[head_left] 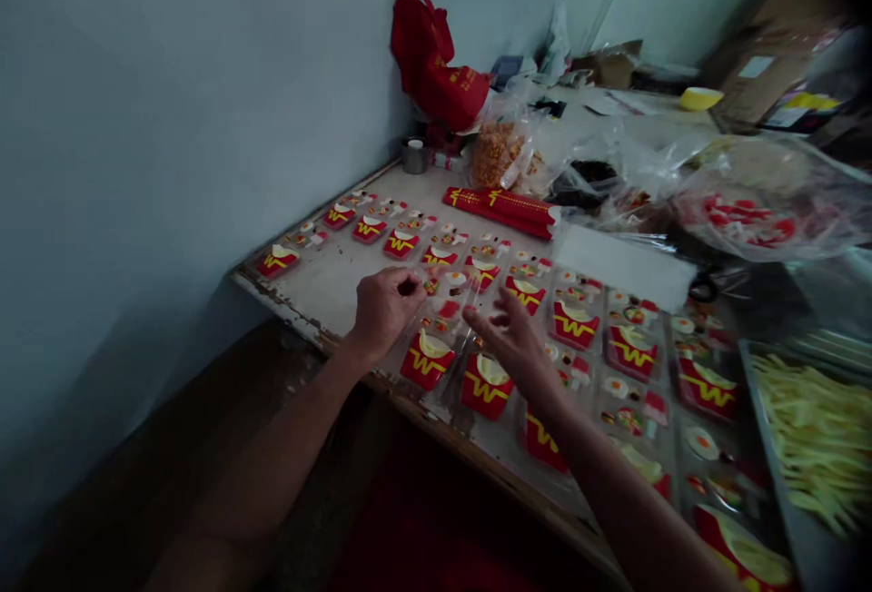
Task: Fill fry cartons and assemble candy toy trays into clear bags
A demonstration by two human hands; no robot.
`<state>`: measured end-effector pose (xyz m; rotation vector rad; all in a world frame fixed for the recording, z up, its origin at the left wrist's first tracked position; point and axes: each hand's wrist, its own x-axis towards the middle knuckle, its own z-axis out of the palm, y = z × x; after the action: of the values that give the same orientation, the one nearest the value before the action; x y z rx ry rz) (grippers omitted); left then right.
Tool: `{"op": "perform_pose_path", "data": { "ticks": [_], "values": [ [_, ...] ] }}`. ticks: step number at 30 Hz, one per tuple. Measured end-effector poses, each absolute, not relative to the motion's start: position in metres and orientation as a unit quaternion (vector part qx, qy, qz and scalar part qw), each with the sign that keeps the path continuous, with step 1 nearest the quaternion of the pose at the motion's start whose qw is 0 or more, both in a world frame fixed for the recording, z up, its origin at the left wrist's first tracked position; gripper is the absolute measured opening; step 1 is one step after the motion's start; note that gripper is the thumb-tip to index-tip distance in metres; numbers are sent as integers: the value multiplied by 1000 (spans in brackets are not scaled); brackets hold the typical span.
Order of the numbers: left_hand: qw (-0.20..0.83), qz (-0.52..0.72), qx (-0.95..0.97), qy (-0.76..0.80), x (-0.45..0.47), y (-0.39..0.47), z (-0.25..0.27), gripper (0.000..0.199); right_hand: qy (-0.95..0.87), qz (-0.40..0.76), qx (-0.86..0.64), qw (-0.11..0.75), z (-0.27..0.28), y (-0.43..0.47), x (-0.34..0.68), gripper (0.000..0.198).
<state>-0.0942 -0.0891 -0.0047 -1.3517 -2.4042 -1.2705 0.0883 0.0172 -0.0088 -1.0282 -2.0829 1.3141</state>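
My left hand is closed in a pinch over the near row of packs. What its fingertips hold, if anything, I cannot make out. Just right of them lies a clear plastic tray with a small toy fried egg and other little food pieces. Below that shows a red toy fries box with a yellow mark and pale fries in it. My right hand hovers over the neighbouring packs, slightly blurred, its fingers apart and nothing visible in them. Another red fries box is below its fingertips.
Several similar packs line the worn white table. At right stands a metal tray of loose pale toy fries. Behind are a stack of red printed card, scissors, a bag of orange pieces and a red bag.
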Motion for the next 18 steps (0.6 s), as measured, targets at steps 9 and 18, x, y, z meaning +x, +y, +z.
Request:
{"op": "perform_pose_path", "data": {
  "ticks": [9, 18],
  "values": [
    [62, -454, -462, -759, -67, -93, -20, 10, -494, 775, -340, 201, -29, 7, 61, 40],
    [129, -511, -382, -759, -95, -133, 4, 18, -623, 770, -138, 13, -12, 26, -70, 34]
  ]
}}
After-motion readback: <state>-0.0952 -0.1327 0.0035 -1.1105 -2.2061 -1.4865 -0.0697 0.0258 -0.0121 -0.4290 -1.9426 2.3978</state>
